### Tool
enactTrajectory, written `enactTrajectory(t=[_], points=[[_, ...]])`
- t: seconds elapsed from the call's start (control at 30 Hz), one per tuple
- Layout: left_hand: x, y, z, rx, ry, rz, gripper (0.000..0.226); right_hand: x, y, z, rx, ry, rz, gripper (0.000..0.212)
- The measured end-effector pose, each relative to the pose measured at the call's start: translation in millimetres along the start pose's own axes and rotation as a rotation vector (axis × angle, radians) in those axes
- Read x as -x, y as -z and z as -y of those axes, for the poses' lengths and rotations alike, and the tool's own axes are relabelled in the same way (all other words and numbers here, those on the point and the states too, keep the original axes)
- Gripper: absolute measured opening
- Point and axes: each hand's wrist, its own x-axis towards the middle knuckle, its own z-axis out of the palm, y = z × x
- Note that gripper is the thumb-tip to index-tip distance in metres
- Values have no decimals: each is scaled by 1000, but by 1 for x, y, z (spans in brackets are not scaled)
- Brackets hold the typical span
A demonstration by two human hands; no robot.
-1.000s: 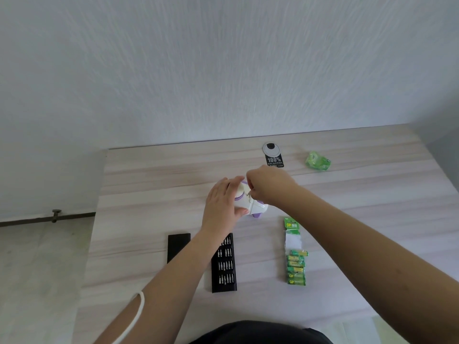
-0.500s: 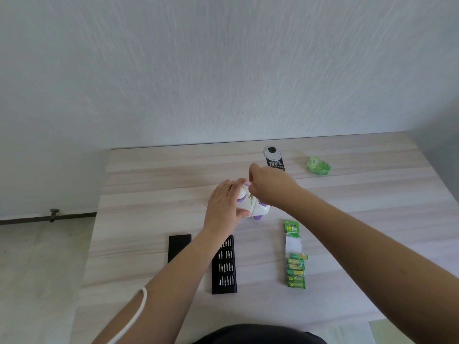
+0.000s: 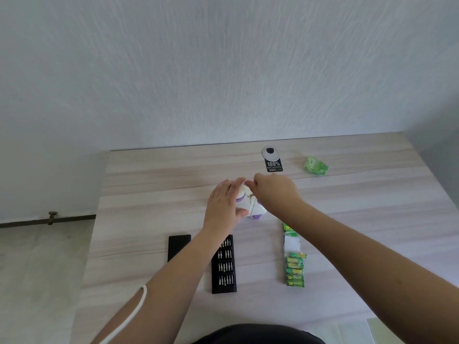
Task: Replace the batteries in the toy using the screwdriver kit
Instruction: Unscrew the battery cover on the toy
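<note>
A small white and purple toy (image 3: 250,207) stands on the wooden table (image 3: 149,189). My left hand (image 3: 223,207) wraps round its left side and grips it. My right hand (image 3: 275,193) sits over the toy's top right with fingers curled round a thin screwdriver (image 3: 251,195), whose tip meets the toy; most of the tool is hidden by the hand. The black tray of screwdriver bits (image 3: 224,265) lies near me, under my left forearm, and its black lid (image 3: 178,247) lies to its left. A strip of green batteries (image 3: 294,264) lies to the right.
A black tag with a round grey top (image 3: 272,160) and a crumpled green wrapper (image 3: 316,166) lie at the back of the table. The wall stands just behind the table's far edge. White paper (image 3: 360,331) shows at the bottom right.
Both hands stay on the toy with only slight shifts; my right hand has turned a little over the toy's top. The view has tilted slightly.
</note>
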Motion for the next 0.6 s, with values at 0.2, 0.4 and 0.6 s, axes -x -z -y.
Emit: enactTrajectory(t=[0.2, 0.4, 0.6], points=[[0, -2, 2, 8, 2, -4, 90, -10, 1, 3, -139, -1, 54, 21], [-1, -4, 4, 8, 8, 2, 89, -7, 10, 1, -245, 80, 141, 30], [0, -3, 2, 0, 12, 14, 88, -9, 11, 4, 149, 182, 111, 41]])
